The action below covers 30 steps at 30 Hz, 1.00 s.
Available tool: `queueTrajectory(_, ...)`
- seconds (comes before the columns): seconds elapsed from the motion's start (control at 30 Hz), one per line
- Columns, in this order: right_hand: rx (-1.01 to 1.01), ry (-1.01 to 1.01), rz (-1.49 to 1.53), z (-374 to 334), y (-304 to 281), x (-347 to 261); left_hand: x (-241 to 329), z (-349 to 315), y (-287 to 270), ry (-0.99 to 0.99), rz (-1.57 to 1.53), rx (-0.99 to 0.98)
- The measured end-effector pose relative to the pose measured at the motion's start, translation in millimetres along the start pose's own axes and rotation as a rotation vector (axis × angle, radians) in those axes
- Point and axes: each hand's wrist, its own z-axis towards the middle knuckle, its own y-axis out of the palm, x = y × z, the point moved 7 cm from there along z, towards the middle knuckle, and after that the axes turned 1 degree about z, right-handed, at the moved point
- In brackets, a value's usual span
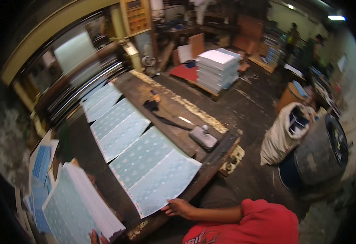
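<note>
In a dim print workshop, three pale blue-green patterned sheets [119, 128] are lined up from the centre of the frame toward metal rollers [92, 90] at upper left. The nearest sheet [157, 175] is laid at lower centre, and its near edge is reached by the right hand [179, 208], below a red sleeve [263, 215] at lower right. The right fingers are curled at that edge, probably so that the loose paper is steadied; whether it is pinched cannot be told. At lower left, a thick stack of similar sheets [70, 203] is met at its bottom edge by the left hand [98, 238]. Its fingers are slightly spread, perhaps so that the stack is kept from slipping; their grip is hidden by the frame's edge. On the brown table [137, 91], right of centre, a grey metal block [203, 139] is set beside the sheets. At upper right of centre, piled paper [214, 69] is carried by a pallet [202, 89], presumably to be kept off the floor [243, 118].
</note>
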Motion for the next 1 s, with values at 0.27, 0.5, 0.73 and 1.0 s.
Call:
queueTrajectory(0.27, 0.002, -0.158, 0.089, -11, 5, -8, 57, 0, -12, -0.156, 0.020, 0.016)
queueTrajectory(0.5, -0.105, -0.133, -0.018, -23, 14, -28, -68, -31, -51, -0.120, -0.090, 0.578)
queueTrajectory(0.73, -0.405, -0.170, -0.116, -59, 60, -64, 121, -16, -7, 0.338, -0.096, -0.182)
queueTrajectory(1.0, -0.195, -0.109, -0.059, -72, 39, -55, 156, -53, 32, 0.444, 0.102, -0.522)
